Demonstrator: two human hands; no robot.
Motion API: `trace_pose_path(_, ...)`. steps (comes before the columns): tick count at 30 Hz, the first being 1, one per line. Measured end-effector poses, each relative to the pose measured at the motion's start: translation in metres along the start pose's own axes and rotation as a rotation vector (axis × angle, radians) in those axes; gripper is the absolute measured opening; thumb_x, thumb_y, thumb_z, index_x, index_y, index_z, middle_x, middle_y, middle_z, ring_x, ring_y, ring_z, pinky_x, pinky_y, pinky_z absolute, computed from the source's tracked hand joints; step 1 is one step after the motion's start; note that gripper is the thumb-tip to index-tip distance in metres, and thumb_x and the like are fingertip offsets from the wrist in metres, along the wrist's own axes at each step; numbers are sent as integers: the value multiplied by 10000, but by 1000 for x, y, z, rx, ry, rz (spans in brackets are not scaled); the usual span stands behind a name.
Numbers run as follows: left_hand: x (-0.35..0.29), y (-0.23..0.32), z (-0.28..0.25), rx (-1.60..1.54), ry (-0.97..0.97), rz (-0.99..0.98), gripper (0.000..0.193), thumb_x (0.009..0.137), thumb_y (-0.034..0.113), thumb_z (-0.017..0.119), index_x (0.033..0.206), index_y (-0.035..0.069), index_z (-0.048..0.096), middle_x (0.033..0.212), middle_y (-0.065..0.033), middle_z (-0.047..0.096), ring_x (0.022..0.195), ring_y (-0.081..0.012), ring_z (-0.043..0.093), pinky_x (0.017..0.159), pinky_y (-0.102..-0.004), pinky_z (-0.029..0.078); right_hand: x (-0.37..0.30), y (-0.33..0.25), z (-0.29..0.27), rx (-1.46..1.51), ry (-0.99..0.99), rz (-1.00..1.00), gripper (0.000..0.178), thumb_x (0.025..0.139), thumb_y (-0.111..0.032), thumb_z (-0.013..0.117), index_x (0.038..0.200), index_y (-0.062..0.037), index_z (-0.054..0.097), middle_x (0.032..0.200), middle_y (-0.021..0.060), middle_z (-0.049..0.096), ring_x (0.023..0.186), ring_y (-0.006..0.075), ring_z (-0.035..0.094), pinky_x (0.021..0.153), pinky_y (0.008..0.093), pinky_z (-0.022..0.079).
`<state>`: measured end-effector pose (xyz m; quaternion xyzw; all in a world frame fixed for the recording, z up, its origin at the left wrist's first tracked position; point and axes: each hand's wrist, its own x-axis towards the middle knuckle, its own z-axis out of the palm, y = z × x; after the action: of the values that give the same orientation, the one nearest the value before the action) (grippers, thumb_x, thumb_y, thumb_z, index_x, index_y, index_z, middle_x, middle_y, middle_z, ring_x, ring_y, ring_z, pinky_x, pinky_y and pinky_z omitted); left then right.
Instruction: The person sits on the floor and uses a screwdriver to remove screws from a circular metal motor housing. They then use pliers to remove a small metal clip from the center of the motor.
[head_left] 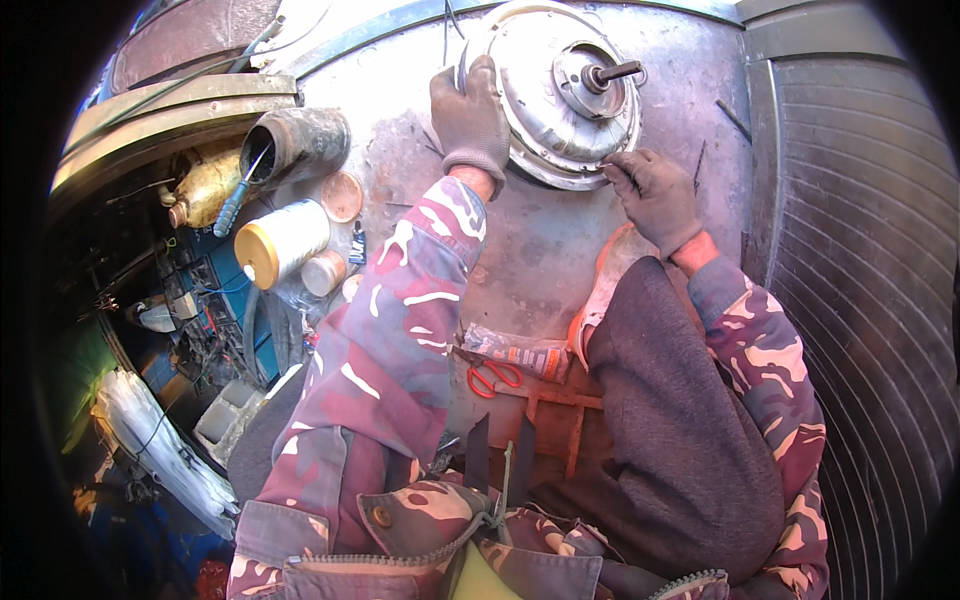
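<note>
A round, silvery wheel hub motor [530, 85] lies on the metal floor, its dark axle shaft [615, 73] sticking out from the raised centre. My left hand [470, 120], in a grey work glove, grips the motor's left edge; part of the fingers is hidden at the rim. At the lower right of the same rim is my right hand [655, 200], also gloved. Its thumb and forefinger are pinched together by the small holes along the edge. Whatever they hold is too small to make out.
Red-handled scissors [493, 379] and a clear plastic packet [515, 350] lie near my shoe [605, 285]. On the left are a yellow-lidded jar [282, 243], a blue-handled screwdriver [232, 208] and a dark metal pot [310, 145]. A ribbed metal shutter [860, 250] stands at right.
</note>
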<state>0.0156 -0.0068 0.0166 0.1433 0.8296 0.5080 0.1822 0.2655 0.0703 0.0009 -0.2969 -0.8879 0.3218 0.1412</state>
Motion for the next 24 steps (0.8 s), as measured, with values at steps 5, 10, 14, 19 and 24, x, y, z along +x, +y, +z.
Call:
trace_pose_path(5,-10,-2,1,-109,1,-24,577,1046,393,676,1293,-122,593,1110,-257,731,1013,-341,723,955,-418,550,-4,4,5,90,-19,6,195,996,-270,752,1051,-91,804,973,120,771,883,341,749,788,454,587)
trace_pose_path(10,-6,4,0,-110,-14,-59,561,1057,380,668,1304,-117,583,1092,-233,731,979,-301,719,928,-395,550,-9,2,19,264,-23,262,287,1021,-336,716,1030,-58,785,966,145,769,882,339,755,771,434,582)
trace_pose_path(14,-7,10,-1,-66,-13,-71,570,1067,369,659,1337,-124,568,1092,-241,733,991,-305,721,933,-402,549,-7,3,21,279,-91,323,390,1066,-413,647,1052,-41,763,942,168,771,861,335,760,752,430,574)
trace_pose_path(19,-3,11,-11,42,-121,-33,662,1056,442,682,1354,-139,569,1154,-269,736,1063,-332,724,978,-412,548,-9,-1,22,423,-194,395,442,1115,-451,559,1048,-40,707,849,176,744,817,401,735,731,496,546)
trace_pose_path(24,63,12,-17,89,-465,53,831,1026,552,710,1415,-163,544,1205,-280,731,1096,-323,720,999,-388,557,-12,3,28,341,-97,284,451,1115,-453,549,1010,-41,698,858,196,731,836,426,725,741,510,537)
